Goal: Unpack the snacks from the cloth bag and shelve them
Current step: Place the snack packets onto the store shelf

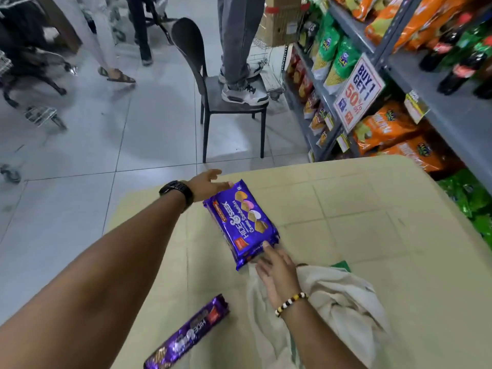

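Note:
A purple biscuit pack (243, 222) is held tilted just above the beige table (372, 235). My left hand (210, 185), with a black watch on its wrist, grips the pack's far end. My right hand (277, 272), with a beaded bracelet, touches the near end with its fingertips and rests over the mouth of the white cloth bag (343, 310). The bag lies crumpled on the table under my right forearm. A second purple biscuit roll (189, 336) lies flat on the table near the front edge.
Grey metal shelves (415, 83) on the right hold orange and green snack bags and dark bottles, with a sale sign (358, 91). A person stands on a dark chair (226, 91) ahead. Other people's legs and wire baskets are at the far left on the tiled floor.

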